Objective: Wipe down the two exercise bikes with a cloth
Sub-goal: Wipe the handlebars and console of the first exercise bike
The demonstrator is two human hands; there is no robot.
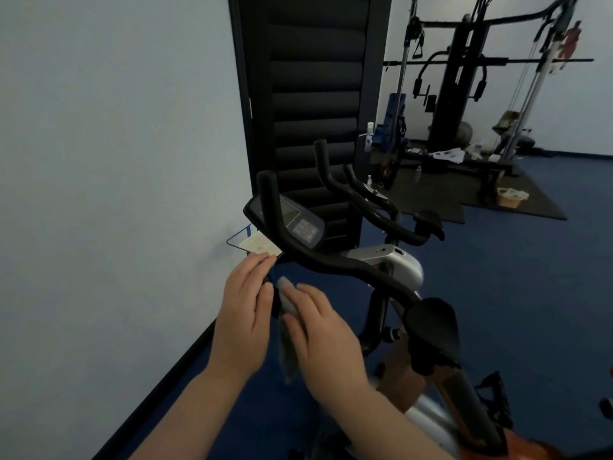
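Observation:
The near exercise bike [335, 263] has black handlebars, a console with a small screen [292, 219] and a black saddle [434, 327]. A second bike [391, 224] stands just behind it, with black handlebars and a silver body. My left hand [245, 313] is at the left end of the near handlebar, fingers extended toward a card or paper [260, 247] under the console. My right hand [321, 333] holds a grey cloth [287, 346] that hangs down between both hands, beside the handlebar.
A white wall with a black baseboard runs along the left. A dark padded door [315, 111] stands behind the bikes. A multi-gym machine [464, 88], a bench and clutter sit on black mats at the back right. The floor is blue.

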